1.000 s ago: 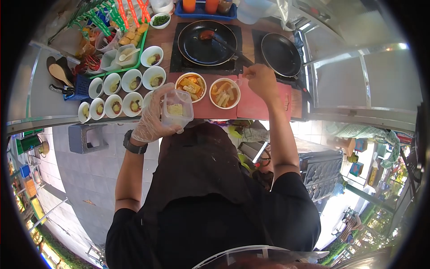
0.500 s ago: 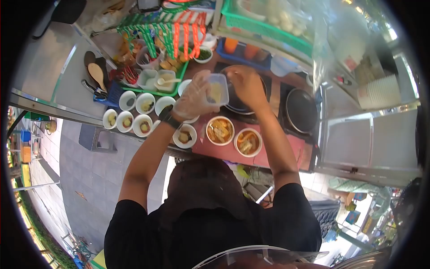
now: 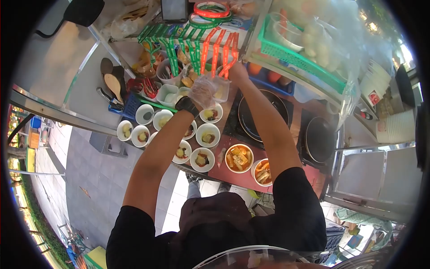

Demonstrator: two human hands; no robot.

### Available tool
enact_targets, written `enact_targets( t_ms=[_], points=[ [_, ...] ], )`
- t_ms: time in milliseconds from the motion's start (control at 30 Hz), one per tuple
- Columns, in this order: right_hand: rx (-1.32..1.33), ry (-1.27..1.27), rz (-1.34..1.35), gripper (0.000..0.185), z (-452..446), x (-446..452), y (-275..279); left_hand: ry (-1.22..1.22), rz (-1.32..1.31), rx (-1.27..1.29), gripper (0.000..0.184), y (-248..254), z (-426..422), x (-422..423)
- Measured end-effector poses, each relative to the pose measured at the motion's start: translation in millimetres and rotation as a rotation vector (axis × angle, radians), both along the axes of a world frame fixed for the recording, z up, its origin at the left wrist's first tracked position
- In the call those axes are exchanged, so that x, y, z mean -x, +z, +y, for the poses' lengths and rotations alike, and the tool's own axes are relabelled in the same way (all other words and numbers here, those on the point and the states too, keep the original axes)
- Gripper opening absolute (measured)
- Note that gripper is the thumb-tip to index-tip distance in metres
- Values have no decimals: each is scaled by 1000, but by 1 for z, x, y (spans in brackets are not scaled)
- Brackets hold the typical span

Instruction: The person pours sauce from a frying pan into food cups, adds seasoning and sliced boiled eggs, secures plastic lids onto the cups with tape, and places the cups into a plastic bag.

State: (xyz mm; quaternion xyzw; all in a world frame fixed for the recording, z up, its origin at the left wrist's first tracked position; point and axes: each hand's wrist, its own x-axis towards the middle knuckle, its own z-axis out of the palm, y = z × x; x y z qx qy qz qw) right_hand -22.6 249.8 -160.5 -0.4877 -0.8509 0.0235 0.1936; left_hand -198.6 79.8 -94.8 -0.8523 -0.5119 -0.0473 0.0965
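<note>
My left hand point(image 3: 201, 92), in a clear plastic glove, grips a translucent plastic container point(image 3: 220, 92) with something pale yellow inside. My right hand point(image 3: 237, 74) reaches past the container toward the back of the counter; the orange hanging straps point(image 3: 219, 54) partly cover it, and its fingers are hidden. Below my left hand stand white bowls, among them one with dark sauce and a pale topping point(image 3: 210, 113) and another like it point(image 3: 208, 135). Nearer to me are two bowls of orange soup, one point(image 3: 239, 158) fully visible and the other point(image 3: 263, 172) partly behind my right arm.
A round black pan point(image 3: 262, 114) sits right of the bowls, with a second dark pan point(image 3: 319, 140) further right. A green basket point(image 3: 304, 62) hangs over the back right. At left, a blue basket point(image 3: 131, 106) holds utensils. Stacked white bowls point(image 3: 394, 129) stand far right.
My right hand has moved from above the pan to the back, behind the straps. My left hand still has the container, now near the straps. The view has shifted, showing more bowls.
</note>
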Motion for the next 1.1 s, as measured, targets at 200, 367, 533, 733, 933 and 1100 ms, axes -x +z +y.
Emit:
enact_targets(
  t_ms=[200, 367, 533, 733, 933, 1100],
  points=[
    [718, 101, 1015, 23, -104, -56, 112, 162, -998, 61, 49, 30, -45, -34],
    [760, 98, 739, 23, -263, -108, 144, 116, -1634, 696, 22, 56, -137, -81],
    [804, 43, 526, 19, -333, -138, 127, 210, -1632, 842, 24, 13, -204, -107],
    [834, 181, 432, 20, -347, -156, 109, 217, -1345, 730, 18, 11, -242, -119],
    [645, 228, 414, 16, -345, -160, 91, 250, -1080, 475, 24, 9, -253, -124],
    [555, 205, 468, 16, -345, -160, 82, 145, -924, 304, 23, 9, -255, -126]
  ],
)
